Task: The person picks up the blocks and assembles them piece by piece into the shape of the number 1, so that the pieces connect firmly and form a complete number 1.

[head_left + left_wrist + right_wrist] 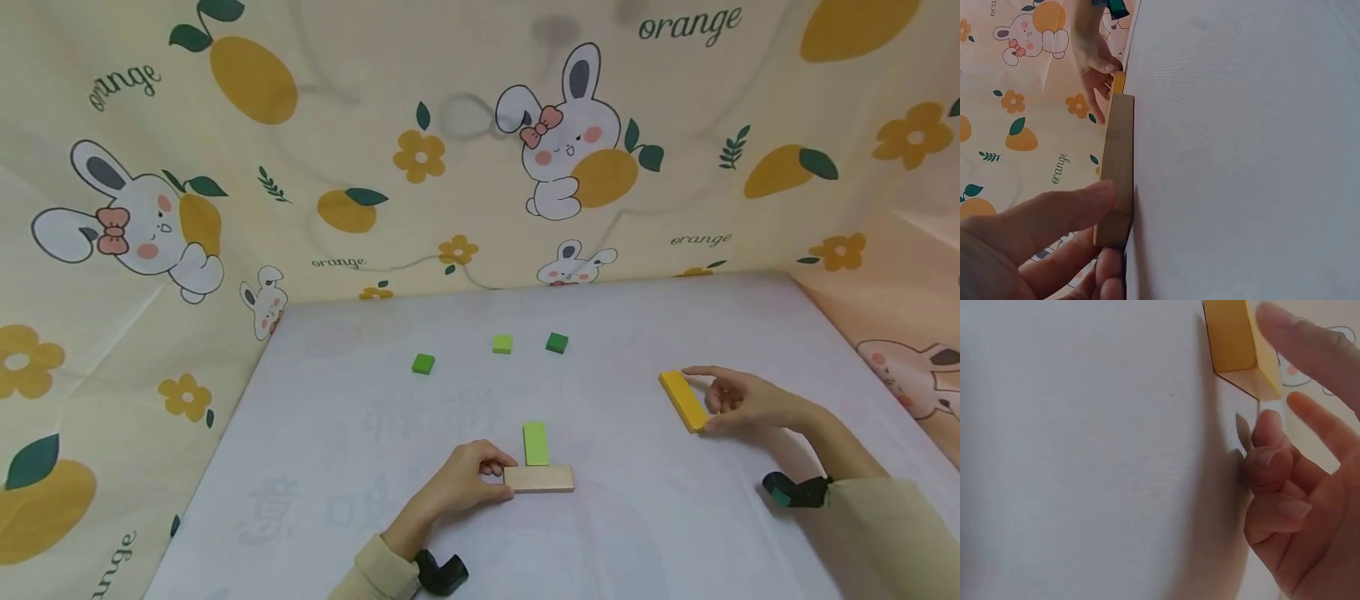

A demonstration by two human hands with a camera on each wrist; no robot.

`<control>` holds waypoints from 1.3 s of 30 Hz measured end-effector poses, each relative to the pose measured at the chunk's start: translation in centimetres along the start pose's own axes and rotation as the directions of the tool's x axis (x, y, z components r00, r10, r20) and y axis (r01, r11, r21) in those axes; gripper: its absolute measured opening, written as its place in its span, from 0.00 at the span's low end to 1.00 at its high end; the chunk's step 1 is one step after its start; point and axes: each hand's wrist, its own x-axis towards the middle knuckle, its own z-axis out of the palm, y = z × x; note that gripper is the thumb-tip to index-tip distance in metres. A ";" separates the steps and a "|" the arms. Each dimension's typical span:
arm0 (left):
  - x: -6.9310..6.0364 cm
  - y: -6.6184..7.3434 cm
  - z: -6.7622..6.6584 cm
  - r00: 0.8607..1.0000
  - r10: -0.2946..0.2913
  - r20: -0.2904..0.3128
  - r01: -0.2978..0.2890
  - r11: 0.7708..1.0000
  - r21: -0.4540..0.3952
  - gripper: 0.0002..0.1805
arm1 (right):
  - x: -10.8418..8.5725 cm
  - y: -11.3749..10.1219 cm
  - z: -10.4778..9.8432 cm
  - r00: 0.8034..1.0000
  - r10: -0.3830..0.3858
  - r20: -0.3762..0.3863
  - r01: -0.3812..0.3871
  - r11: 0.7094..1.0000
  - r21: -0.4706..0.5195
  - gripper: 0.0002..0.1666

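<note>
At the front middle of the table, my left hand (468, 477) pinches one end of a plain wooden block (538, 479); the left wrist view shows the thumb against its side. A light green block (536, 443) extends from the wooden block's far side. Farther right, my right hand (750, 402) is beside a yellow block (683, 402). Its thumb is by the near end and its index finger reaches out straight toward the far end, other fingers curled in. In the right wrist view the thumb overlaps the yellow block (1230, 337); whether it touches, I cannot tell.
Three small green pieces lie farther back: a mid-green one (423, 364), a light green one (502, 344) and a dark green one (557, 342). They rest on a white-covered table (360, 500). A printed curtain (420, 75) with rabbits and oranges encloses the back and sides.
</note>
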 end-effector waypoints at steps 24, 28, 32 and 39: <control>-0.2 0.4 -0.1 1.000 0.002 0.001 -0.002 1.000 -0.005 0.16 | 1.1 0.2 -0.2 1.000 0.010 0.029 -0.009 1.000 -0.027 0.50; 0.0 0.3 0.0 1.000 -0.012 0.000 0.012 1.000 -0.011 0.16 | 1.1 0.1 0.1 0.999 0.047 -0.015 -0.047 0.998 -0.030 0.50; 0.1 0.1 0.0 0.999 -0.035 0.003 0.035 0.999 -0.016 0.16 | 0.8 0.3 0.6 0.995 0.065 -0.071 -0.066 0.998 -0.017 0.50; 0.1 0.1 0.1 0.999 -0.038 0.002 0.038 0.999 -0.015 0.16 | 0.6 0.4 1.3 0.989 0.025 -0.148 -0.025 1.000 0.002 0.47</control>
